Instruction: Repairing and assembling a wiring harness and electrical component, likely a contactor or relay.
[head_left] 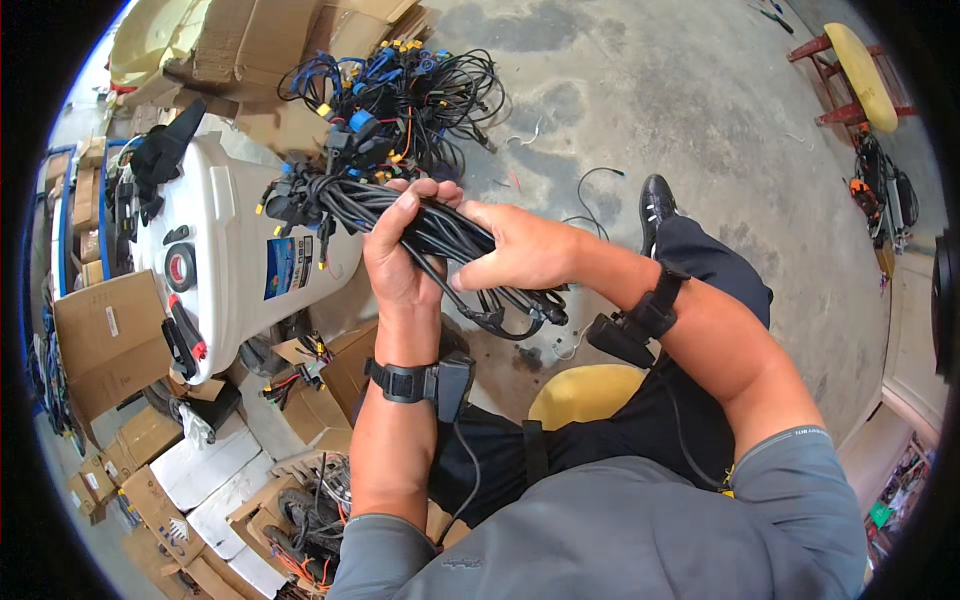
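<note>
A thick bundle of black cables (450, 232) lies across both my palms, held in front of me. Wrapped round its underside and left part is my left hand (402, 250), fingers curled up over the top. My right hand (520, 245) grips the bundle from the right, its fingers partly hidden behind the cables. Small connectors, some yellow and blue, bunch at the bundle's left end (298, 205). The right end hangs below my right hand in black loops and plug tips (540, 308). Each wrist carries a black strap with a small box.
A white plastic tub (215, 230) stands at left, with a roll of black tape (180, 267) and red-black cutters (186, 330) on top. Beyond it a heap of tangled cables (410, 95) lies near cardboard. Boxes crowd the lower left; a yellow-topped stool (862, 78) stands far right.
</note>
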